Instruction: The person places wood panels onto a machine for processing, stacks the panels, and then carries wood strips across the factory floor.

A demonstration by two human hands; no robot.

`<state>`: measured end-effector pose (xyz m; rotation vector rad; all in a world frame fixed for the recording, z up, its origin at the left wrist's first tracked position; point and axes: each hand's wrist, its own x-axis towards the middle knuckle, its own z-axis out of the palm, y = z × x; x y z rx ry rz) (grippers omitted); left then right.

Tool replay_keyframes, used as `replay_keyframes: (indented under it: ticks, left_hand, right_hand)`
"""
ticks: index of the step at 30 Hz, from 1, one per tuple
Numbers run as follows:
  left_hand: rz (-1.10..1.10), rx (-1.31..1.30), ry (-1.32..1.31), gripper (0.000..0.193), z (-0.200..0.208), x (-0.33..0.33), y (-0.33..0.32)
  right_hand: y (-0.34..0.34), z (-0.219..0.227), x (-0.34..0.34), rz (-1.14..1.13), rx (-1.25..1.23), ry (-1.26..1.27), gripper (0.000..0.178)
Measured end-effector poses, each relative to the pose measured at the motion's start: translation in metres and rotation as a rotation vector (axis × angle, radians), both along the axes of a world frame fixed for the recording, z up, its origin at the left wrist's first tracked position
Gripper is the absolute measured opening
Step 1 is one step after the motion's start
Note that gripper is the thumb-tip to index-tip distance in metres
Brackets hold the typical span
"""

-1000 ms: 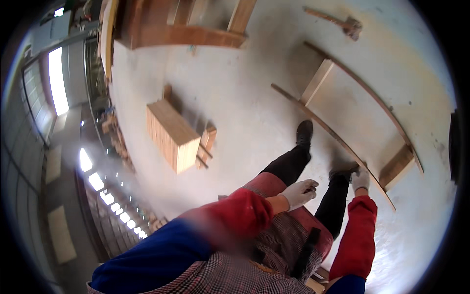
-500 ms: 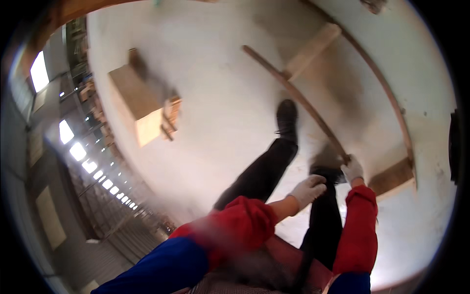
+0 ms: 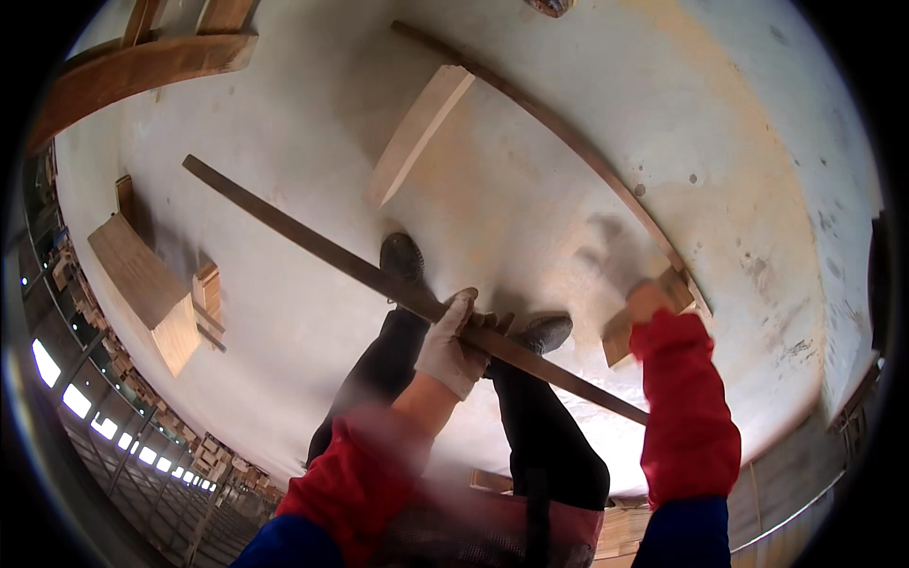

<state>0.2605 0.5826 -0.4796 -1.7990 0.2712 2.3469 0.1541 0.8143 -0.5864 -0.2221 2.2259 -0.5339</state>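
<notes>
A long brown wooden strip (image 3: 303, 248) crosses in front of me, raised above my shoes. My left hand (image 3: 450, 348), in a pale glove, is wrapped round it a little past its middle. My right hand (image 3: 614, 257) is smeared by motion, so its fingers cannot be made out. It hovers near the near end of a second, curved wooden strip (image 3: 587, 151). By that end sits a pale wooden block (image 3: 620, 339), partly behind my right wrist. A longer pale wooden block (image 3: 421, 133) meets the curved strip near its far end.
On the left stand a large light-wood block (image 3: 142, 275) and a smaller slatted wooden piece (image 3: 207, 293). A thick curved brown beam (image 3: 151, 76) reaches in at the upper left. My shoes (image 3: 402, 257) are planted on the pale floor below the strip.
The near strip has come off the pale block and been lifted towards me. My left hand, earlier off the strip, now grips it. My right hand has let go of its end and moved away.
</notes>
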Motion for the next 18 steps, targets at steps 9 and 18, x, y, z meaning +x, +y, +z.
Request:
replay_keyframes:
  ticks: [9,18]
  left_hand:
    - [-0.134,-0.026,-0.026,0.026,0.022,-0.028,0.002]
    - [-0.151,-0.023,0.002,0.04,0.019,-0.019,0.008]
  right_hand:
    - [0.057,-0.116,-0.052,0.006,0.594,0.122,0.037]
    - [0.046,0.026,-0.049,-0.031,-0.265,0.298,0.018]
